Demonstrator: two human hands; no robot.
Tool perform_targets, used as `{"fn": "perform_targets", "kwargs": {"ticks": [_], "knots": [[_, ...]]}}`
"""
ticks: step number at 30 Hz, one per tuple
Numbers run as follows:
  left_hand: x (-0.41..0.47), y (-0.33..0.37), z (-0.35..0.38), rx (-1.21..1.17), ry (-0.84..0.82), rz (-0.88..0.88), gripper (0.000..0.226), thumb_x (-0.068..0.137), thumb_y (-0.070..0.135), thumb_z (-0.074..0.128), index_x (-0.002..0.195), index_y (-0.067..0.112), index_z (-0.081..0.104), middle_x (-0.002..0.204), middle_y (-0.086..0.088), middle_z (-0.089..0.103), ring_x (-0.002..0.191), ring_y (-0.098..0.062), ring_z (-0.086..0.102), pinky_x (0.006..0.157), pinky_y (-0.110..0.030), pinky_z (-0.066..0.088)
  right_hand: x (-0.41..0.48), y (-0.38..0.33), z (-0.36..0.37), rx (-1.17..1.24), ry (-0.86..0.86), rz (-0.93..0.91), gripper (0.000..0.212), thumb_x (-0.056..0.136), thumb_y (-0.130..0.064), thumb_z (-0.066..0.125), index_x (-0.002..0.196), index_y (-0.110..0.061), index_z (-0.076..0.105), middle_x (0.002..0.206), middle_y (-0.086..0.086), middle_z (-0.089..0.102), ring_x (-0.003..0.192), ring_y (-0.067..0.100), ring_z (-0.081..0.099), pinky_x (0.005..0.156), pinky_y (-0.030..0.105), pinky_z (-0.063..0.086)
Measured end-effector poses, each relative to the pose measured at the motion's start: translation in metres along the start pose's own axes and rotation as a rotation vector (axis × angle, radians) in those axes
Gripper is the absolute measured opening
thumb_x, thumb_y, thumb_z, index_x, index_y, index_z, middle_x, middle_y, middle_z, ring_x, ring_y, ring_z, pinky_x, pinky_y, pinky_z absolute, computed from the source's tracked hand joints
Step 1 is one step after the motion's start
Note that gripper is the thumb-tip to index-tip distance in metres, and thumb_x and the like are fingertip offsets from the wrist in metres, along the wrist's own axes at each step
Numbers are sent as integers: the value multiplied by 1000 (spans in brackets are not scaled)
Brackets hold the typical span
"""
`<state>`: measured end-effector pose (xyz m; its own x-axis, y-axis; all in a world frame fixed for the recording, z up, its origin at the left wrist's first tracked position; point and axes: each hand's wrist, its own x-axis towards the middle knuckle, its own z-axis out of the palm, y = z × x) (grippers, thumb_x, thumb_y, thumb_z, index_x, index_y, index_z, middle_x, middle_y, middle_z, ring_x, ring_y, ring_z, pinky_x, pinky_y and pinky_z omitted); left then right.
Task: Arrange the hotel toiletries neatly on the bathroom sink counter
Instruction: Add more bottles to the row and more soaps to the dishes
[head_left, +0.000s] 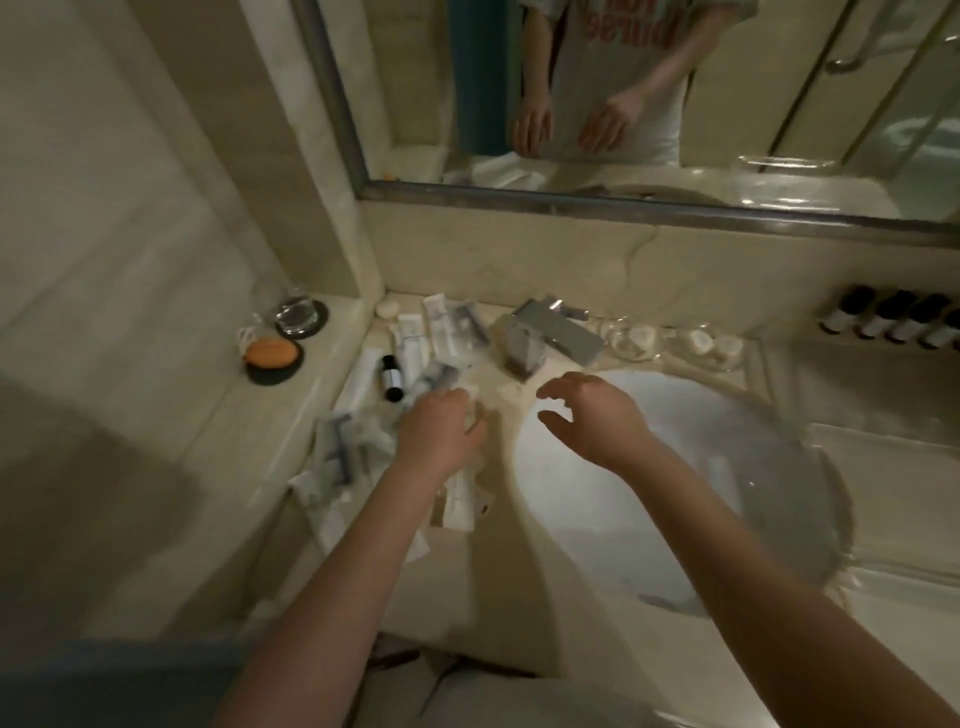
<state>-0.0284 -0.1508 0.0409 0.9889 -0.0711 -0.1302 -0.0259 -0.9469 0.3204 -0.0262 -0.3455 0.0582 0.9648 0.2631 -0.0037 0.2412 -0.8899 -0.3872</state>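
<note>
The wrapped toiletry packets (358, 447) lie in a loose scatter on the counter (498, 613) to the left of the sink basin (675, 493), some overlapping and pointing different ways, with a small dark bottle (392, 376) lying among them and a few white tubes (431, 322) nearer the back wall beside the tap (550, 332). The left hand (441, 431) rests palm down on one pale packet, fingers curled over it; whether it has actually gripped it I cannot tell. The right hand (592, 415) hovers over the basin's edge with fingers spread and loosely bent, holding nothing. Far right, a row of dark bottles (893, 317) already stands in line. By my judgement the sorting has barely begun: nearly the whole left pile is left to straighten.
</note>
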Motion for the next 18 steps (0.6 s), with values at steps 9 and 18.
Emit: {"fn": "perform_targets", "kwargs": {"ticks": [9, 18], "knots": [[6, -127, -14, -61, -51, -307, 48, 90, 36, 53, 130, 10, 49, 130, -14, 50, 120, -32, 48, 99, -41, 43, 77, -69, 52, 0, -203, -137, 43, 88, -30, 58, 130, -22, 50, 122, 4, 61, 104, 23, 60, 82, 30, 47], [89, -145, -6, -171, -125, -404, 43, 91, 37, 51, 123, 8, 54, 125, -14, 55, 114, -31, 53, 92, -38, 43, 167, -85, 62, -48, -269, -116, 37, 91, -31, 54, 126, -20, 52, 123, 3, 60, 104, 21, 59, 83, 34, 51]]}}
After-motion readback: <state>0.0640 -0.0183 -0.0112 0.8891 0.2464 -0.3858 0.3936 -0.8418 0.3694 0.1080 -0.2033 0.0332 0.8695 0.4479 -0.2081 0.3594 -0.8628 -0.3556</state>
